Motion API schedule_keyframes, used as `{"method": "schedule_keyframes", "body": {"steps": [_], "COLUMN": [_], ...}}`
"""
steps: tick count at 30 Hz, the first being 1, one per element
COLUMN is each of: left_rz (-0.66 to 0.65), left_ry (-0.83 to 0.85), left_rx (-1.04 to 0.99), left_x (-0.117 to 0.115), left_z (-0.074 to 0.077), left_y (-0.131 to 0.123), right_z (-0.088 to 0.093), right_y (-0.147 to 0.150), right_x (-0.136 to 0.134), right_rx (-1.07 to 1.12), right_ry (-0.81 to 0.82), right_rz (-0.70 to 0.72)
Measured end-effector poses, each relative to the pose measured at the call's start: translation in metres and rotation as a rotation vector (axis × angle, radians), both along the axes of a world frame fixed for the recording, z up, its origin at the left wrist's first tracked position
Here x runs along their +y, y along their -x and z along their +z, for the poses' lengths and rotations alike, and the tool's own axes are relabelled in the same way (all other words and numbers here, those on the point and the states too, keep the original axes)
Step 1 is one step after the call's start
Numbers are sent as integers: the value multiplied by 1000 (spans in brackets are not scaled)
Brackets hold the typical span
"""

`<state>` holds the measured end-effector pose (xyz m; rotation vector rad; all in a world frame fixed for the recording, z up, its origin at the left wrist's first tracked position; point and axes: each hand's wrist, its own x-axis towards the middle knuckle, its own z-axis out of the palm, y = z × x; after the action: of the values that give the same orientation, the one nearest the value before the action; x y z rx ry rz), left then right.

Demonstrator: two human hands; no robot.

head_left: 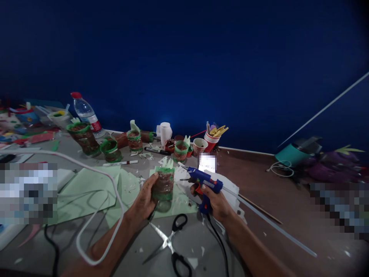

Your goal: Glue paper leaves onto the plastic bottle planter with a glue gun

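From the head camera, the left hand [144,198] holds a small jar [163,184] over the green paper sheets [86,188] in the middle of the worktop [288,200]. Its grip is closed around the side of the jar, thumb up near the rim and fingers behind. Whether the base touches the paper cannot be told.

The jar looks like thin clear plastic with brown filling and a green paper band cut into points at the top. I judge it light, a little springy under pressure and smooth where bare. The paper points would crush easily, so the middle of the wall, where the hand now sits, is the safest place to hold it.

The right hand [217,204] is clamped on the handle of a blue glue gun [205,184], with a finger at the orange trigger. The nozzle points left toward the jar's upper edge, close to it but apart. The gun is rigid and its tip is probably hot. Its black cord [219,242] trails back along the forearm.

Both forearms reach in from below with the wrists level. Open scissors [171,238] lie between them. More banded jars [111,149] and a water bottle [86,113] stand further back.
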<state>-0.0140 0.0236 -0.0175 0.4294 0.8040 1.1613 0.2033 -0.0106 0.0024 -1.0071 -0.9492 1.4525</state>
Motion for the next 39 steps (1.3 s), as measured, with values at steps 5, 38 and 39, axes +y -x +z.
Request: {"method": "schedule_keyframes", "body": {"steps": [5, 38, 39], "left_rz": [10, 44, 43], "left_ry": [10, -106, -112], "left_rx": [-1, 63, 66], "left_x": [-4, -6, -6], "left_z": [11, 3, 4], "left_y": [-4, -1, -1], "right_z": [-1, 1, 1], "right_y": [-1, -2, -2], "right_x": [0, -2, -2], "right_rx": [8, -2, 1], "right_ry": [-9, -29, -24], "right_rz": [7, 33, 32]}}
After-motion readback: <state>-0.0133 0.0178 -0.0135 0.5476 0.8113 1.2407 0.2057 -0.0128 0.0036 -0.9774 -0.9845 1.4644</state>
